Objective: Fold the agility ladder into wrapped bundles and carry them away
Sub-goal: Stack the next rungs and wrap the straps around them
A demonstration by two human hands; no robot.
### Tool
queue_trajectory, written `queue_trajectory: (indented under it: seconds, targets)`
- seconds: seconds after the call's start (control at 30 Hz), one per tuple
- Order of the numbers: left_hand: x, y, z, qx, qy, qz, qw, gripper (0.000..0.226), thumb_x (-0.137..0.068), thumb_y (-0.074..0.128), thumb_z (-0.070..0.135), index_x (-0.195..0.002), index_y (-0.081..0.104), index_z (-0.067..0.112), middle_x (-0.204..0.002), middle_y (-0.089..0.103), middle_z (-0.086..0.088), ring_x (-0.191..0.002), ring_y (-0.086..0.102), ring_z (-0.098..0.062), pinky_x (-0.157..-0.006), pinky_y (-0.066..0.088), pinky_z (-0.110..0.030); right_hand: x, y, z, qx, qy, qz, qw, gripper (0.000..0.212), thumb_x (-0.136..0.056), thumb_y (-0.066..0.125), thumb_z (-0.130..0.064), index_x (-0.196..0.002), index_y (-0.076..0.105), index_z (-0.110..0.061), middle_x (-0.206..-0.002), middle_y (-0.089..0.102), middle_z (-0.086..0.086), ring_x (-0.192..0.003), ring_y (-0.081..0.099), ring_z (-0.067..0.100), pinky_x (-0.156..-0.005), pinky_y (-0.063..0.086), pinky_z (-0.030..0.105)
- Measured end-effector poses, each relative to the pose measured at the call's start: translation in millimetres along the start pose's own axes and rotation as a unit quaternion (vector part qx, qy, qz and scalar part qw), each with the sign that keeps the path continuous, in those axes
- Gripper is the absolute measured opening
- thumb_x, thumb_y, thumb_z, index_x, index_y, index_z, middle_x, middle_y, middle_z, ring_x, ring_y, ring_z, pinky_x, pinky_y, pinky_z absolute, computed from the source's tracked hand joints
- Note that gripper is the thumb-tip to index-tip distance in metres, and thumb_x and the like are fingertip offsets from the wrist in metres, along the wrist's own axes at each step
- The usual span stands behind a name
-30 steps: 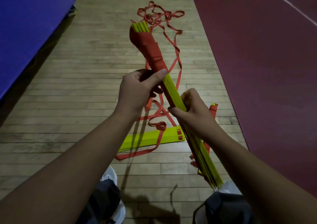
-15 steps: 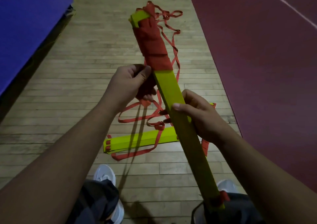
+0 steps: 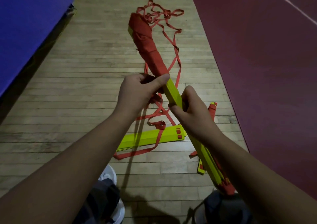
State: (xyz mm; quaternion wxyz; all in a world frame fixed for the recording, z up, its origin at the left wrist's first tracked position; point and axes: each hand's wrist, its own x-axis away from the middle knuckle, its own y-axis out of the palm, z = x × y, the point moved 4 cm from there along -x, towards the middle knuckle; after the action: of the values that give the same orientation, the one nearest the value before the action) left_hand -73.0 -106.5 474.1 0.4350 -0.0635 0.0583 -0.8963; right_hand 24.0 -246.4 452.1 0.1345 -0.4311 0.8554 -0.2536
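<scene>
I hold a stack of yellow ladder rungs [image 3: 173, 93] slanting from lower right to upper left. Its far half is wound in red strap [image 3: 145, 41]. My left hand [image 3: 139, 93] grips the bundle at the edge of the wrapping, thumb on top, with strap under its fingers. My right hand [image 3: 190, 110] clamps the bare yellow part just below. Loose red strap [image 3: 171, 33] trails from the bundle over the floor. A second yellow rung stack [image 3: 151, 138] lies on the wooden floor under my arms, with strap looped around it.
A blue mat [image 3: 25, 26] fills the upper left. A dark red court surface [image 3: 265, 69] with white lines runs along the right. My shoes [image 3: 109, 175] and knees show at the bottom edge.
The bundle has been turned in my hands, from its flat face to its edge. The red wrapping reaches a little further down toward my left hand.
</scene>
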Motion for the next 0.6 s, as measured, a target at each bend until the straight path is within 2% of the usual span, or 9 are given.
queue_trajectory:
  seconds: [0.1,0.13,0.2,0.27,0.33,0.43,0.5,0.6]
  targets:
    - [0.3,-1.4,-0.5,0.037,0.005,0.006,0.999,0.031,-0.09,0.074,0.038,-0.094,0.076,0.007,-0.081,0.078,-0.006,-0.059,0.07,-0.017,-0.051,0.049,-0.024,0.4,-3.9,-3.9,-0.011,-0.011,-0.013,1.0,0.032,-0.098,0.065,-0.031,-0.095,0.041,-0.01,-0.077,0.052,0.005,-0.059,0.051,0.001,-0.049,0.046,0.014]
    - [-0.1,-2.0,-1.1,0.048,0.003,0.008,0.999,0.031,-0.091,0.073,0.037,-0.094,0.076,0.007,-0.082,0.078,-0.007,-0.058,0.068,-0.017,-0.05,0.049,-0.025,0.4,-5.5,-4.7,-0.026,-0.008,-0.018,0.999,0.033,-0.099,0.062,-0.038,-0.095,0.043,-0.011,-0.082,0.06,0.008,-0.066,0.058,0.003,-0.054,0.052,0.019]
    - [-2.7,-2.4,-2.8,0.075,-0.004,0.002,0.997,0.03,-0.092,0.071,0.034,-0.095,0.074,0.005,-0.083,0.078,-0.007,-0.055,0.065,-0.017,-0.051,0.05,-0.026,-0.4,-9.7,-2.8,-0.077,0.023,-0.03,0.996,0.031,-0.101,0.053,-0.046,-0.098,0.048,-0.015,-0.098,0.07,0.015,-0.082,0.07,0.018,-0.066,0.061,0.036]
    - [-5.2,-1.4,-3.4,0.125,-0.017,-0.013,0.992,0.03,-0.092,0.07,0.032,-0.093,0.071,0.002,-0.079,0.075,-0.01,-0.054,0.063,-0.018,-0.05,0.049,-0.024,1.3,-14.7,-1.5,-0.155,0.072,-0.057,0.984,0.028,-0.102,0.051,-0.044,-0.107,0.053,-0.017,-0.1,0.073,0.014,-0.076,0.071,0.015,-0.059,0.058,0.029]
    - [-6.6,-0.8,-3.7,0.162,-0.022,-0.034,0.986,0.035,-0.087,0.069,0.036,-0.093,0.069,0.002,-0.077,0.072,-0.012,-0.054,0.062,-0.018,-0.05,0.049,-0.024,3.4,-14.2,0.1,-0.222,0.108,-0.101,0.964,0.033,-0.102,0.053,-0.041,-0.116,0.061,-0.013,-0.095,0.074,0.011,-0.071,0.07,0.015,-0.059,0.056,0.026]
    - [-6.9,-1.8,-2.7,0.149,-0.003,-0.062,0.987,0.038,-0.083,0.063,0.04,-0.098,0.069,0.006,-0.085,0.075,-0.012,-0.07,0.072,-0.025,-0.059,0.055,-0.029,4.9,-12.1,-0.1,-0.261,0.101,-0.141,0.95,0.039,-0.102,0.053,-0.036,-0.111,0.069,-0.001,-0.083,0.071,0.007,-0.071,0.07,0.015,-0.06,0.054,0.023]
    - [-7.1,-2.7,-1.2,0.152,0.008,-0.074,0.986,0.035,-0.084,0.061,0.039,-0.098,0.069,0.008,-0.086,0.076,-0.01,-0.077,0.074,-0.026,-0.061,0.057,-0.031,5.7,-13.5,-2.0,-0.302,0.098,-0.141,0.938,0.039,-0.102,0.054,-0.031,-0.112,0.067,0.004,-0.081,0.07,0.009,-0.071,0.071,0.018,-0.059,0.055,0.025]
    - [-7.8,-3.0,1.7,0.124,0.032,-0.097,0.987,0.033,-0.086,0.059,0.04,-0.093,0.069,0.01,-0.075,0.075,-0.005,-0.063,0.07,-0.021,-0.053,0.053,-0.03,7.3,-14.0,-6.6,-0.363,0.087,-0.144,0.917,0.037,-0.102,0.054,-0.022,-0.12,0.057,0.011,-0.094,0.071,0.021,-0.084,0.071,0.033,-0.069,0.061,0.034]
